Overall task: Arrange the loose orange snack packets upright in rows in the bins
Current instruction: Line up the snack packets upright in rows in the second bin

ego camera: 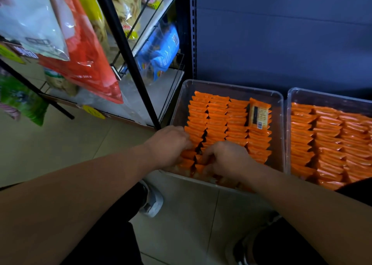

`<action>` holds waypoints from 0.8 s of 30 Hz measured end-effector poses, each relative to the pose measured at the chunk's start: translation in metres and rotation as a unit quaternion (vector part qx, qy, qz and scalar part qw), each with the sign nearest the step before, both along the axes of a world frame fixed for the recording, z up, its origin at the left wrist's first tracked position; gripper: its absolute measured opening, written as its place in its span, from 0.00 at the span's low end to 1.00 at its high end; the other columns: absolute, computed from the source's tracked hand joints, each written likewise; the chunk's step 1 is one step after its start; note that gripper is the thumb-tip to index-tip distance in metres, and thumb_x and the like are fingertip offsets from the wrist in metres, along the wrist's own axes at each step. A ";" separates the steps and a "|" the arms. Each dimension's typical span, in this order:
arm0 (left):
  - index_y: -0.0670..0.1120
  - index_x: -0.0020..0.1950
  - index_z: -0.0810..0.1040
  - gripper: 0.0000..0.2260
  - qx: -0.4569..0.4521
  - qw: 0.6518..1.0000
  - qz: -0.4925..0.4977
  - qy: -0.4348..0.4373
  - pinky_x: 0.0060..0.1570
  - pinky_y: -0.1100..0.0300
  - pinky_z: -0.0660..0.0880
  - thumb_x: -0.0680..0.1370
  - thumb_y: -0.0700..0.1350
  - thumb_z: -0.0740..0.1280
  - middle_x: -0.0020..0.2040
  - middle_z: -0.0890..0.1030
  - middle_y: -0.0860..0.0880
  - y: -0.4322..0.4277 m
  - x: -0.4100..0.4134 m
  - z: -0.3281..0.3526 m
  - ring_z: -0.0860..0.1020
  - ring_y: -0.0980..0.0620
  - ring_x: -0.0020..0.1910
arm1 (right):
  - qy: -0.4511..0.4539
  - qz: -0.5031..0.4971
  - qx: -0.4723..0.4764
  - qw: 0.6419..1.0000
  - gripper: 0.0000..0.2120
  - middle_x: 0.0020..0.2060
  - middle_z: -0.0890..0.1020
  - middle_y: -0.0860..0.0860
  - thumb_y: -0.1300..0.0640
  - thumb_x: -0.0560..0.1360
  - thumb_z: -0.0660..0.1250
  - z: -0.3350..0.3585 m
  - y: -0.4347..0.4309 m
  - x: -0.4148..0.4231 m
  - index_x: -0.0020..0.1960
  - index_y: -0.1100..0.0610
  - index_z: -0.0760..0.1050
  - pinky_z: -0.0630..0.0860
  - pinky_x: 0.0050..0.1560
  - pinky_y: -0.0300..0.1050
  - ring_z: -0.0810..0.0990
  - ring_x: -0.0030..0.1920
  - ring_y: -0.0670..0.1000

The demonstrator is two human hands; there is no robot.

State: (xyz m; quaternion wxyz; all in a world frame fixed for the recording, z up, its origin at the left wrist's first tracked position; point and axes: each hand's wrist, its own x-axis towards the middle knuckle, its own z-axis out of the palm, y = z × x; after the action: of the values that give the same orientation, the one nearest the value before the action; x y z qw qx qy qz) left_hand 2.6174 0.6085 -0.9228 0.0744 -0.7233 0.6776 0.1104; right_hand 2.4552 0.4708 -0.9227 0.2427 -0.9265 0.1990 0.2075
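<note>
At the near end of the left clear bin [231, 89], left hand [168, 143] and right hand [228, 160] side by side, fingers [207, 157] curled down among upright orange snack packets [216, 121]; grip hidden, cannot tell. Toward that bin's far right corner, loose packet [258, 113] flat atop the rows. Just right of that bin, second bin [330, 95] packed likewise

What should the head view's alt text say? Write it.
A person's left hand and right hand work among upright orange packets at the near end of a clear bin. One loose packet lies flat on the rows. A second bin of packets sits to its right.
</note>
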 end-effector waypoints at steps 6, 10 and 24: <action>0.52 0.41 0.76 0.06 0.056 0.998 0.035 -0.016 0.46 0.54 0.75 0.74 0.45 0.72 0.44 0.81 0.50 -0.015 -0.005 0.010 0.80 0.46 0.49 | -0.059 -0.097 0.119 0.986 0.15 0.48 0.80 0.45 0.52 0.76 0.77 0.036 -0.028 0.000 0.61 0.49 0.81 0.79 0.47 0.41 0.79 0.48 0.45; 0.49 0.41 0.77 0.08 0.043 0.993 0.081 0.072 0.43 0.53 0.77 0.76 0.50 0.72 0.41 0.80 0.50 -0.041 -0.018 0.032 0.80 0.45 0.46 | -0.007 -0.045 0.024 0.999 0.12 0.45 0.78 0.43 0.47 0.71 0.80 0.075 -0.069 -0.024 0.50 0.46 0.80 0.79 0.50 0.45 0.79 0.49 0.47; 0.52 0.50 0.83 0.07 0.066 0.985 0.023 0.161 0.51 0.49 0.78 0.74 0.50 0.76 0.51 0.82 0.51 -0.094 -0.082 -0.002 0.79 0.48 0.52 | 0.008 0.091 -0.220 0.971 0.33 0.65 0.75 0.50 0.34 0.69 0.74 0.031 -0.082 -0.088 0.69 0.48 0.74 0.46 0.81 0.67 0.67 0.73 0.57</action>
State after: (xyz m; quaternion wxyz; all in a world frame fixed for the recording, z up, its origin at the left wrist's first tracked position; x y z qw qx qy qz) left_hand 2.5352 0.5140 -0.9250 0.0093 -0.7049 0.6554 0.2710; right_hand 2.3676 0.3887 -0.8922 0.0116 -0.9697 0.1562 0.1877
